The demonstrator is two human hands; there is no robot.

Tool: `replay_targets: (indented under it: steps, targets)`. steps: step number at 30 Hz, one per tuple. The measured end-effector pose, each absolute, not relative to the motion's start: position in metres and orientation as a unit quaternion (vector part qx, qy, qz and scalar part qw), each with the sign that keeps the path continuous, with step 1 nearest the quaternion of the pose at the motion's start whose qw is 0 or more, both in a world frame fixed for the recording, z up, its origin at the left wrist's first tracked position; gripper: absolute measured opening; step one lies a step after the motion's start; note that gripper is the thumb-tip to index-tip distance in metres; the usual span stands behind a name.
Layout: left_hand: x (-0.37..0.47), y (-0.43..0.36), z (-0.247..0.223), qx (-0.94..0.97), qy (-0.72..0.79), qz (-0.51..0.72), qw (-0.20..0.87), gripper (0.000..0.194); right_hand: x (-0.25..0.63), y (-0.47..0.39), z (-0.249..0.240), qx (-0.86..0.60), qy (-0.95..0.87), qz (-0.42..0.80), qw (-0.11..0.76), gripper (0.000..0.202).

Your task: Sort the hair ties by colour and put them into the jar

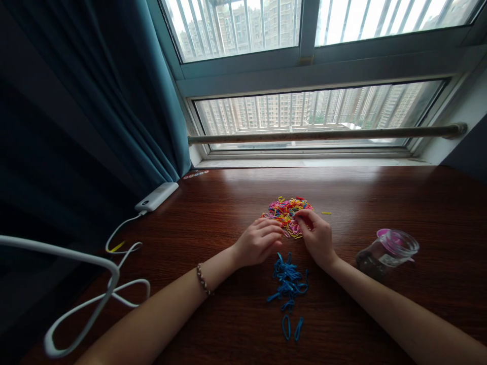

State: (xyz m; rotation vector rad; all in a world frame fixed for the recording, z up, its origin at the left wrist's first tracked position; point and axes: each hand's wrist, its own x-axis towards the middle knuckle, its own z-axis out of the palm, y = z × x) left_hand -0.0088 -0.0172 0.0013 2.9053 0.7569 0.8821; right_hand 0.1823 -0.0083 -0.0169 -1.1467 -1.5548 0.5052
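A pile of small multicoloured rubber bands (pixel 285 212) lies on the dark wooden table. My left hand (pixel 259 241) rests at the pile's near left edge, its fingers slightly bent and apart, with nothing visible in them. At the right side of the pile is my right hand (pixel 316 235), thumb and forefinger pinched together over the bands; whatever is between the fingertips is too small to make out. Nearer to me, between my forearms, blue bands (pixel 288 278) form a separate heap, with two loose blue loops (pixel 286 327) below it.
A clear jar (pixel 388 253) with a pink piece at its mouth lies beyond my right forearm. One yellow band (pixel 326 213) sits right of the pile. A white power bank (pixel 157 196) and looping white cable (pixel 81 256) are at left. The window sill (pixel 312 162) borders the table's back.
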Motion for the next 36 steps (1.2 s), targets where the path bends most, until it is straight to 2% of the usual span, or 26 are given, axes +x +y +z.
replay_targets:
  steps: [3, 6, 11, 13, 17, 19, 24, 31, 36]
  targets:
    - [-0.019, 0.001, -0.003, 0.873, 0.380, 0.305, -0.010, 0.024, 0.180, -0.021, -0.010, -0.424, -0.708, 0.196, 0.530, 0.013]
    - [-0.024, 0.014, -0.009, 0.841, 0.480, 0.248, 0.018, 0.032, 0.178, -0.036, -0.006, -0.310, -0.809, 0.158, 0.474, 0.012]
    - [-0.024, 0.022, -0.015, 0.832, 0.522, 0.162, 0.088, 0.041, 0.175, -0.053, -0.008, -0.155, -0.923, 0.049, 0.349, 0.011]
    - [-0.023, 0.022, -0.015, 0.836, 0.519, 0.151, 0.095, 0.042, 0.175, -0.052, -0.008, -0.187, -0.912, 0.042, 0.362, 0.012]
    - [-0.022, 0.021, -0.015, 0.839, 0.512, 0.153, 0.097, 0.041, 0.176, -0.037, -0.007, -0.369, -0.808, 0.060, 0.456, 0.018]
    - [-0.023, 0.021, -0.016, 0.839, 0.510, 0.163, 0.096, 0.040, 0.177, -0.026, -0.012, -0.447, -0.759, 0.063, 0.470, 0.022]
    - [-0.025, 0.021, -0.016, 0.833, 0.499, 0.223, 0.084, 0.033, 0.179, -0.002, -0.033, -0.517, -0.740, 0.093, 0.420, 0.030]
    - [-0.028, 0.018, -0.014, 0.763, 0.486, 0.419, 0.079, 0.015, 0.178, 0.003, -0.044, -0.538, -0.766, 0.066, 0.345, 0.034]
    - [-0.026, 0.012, -0.013, 0.732, 0.505, 0.448, 0.091, 0.007, 0.176, 0.000, -0.042, -0.565, -0.761, 0.040, 0.318, 0.032]
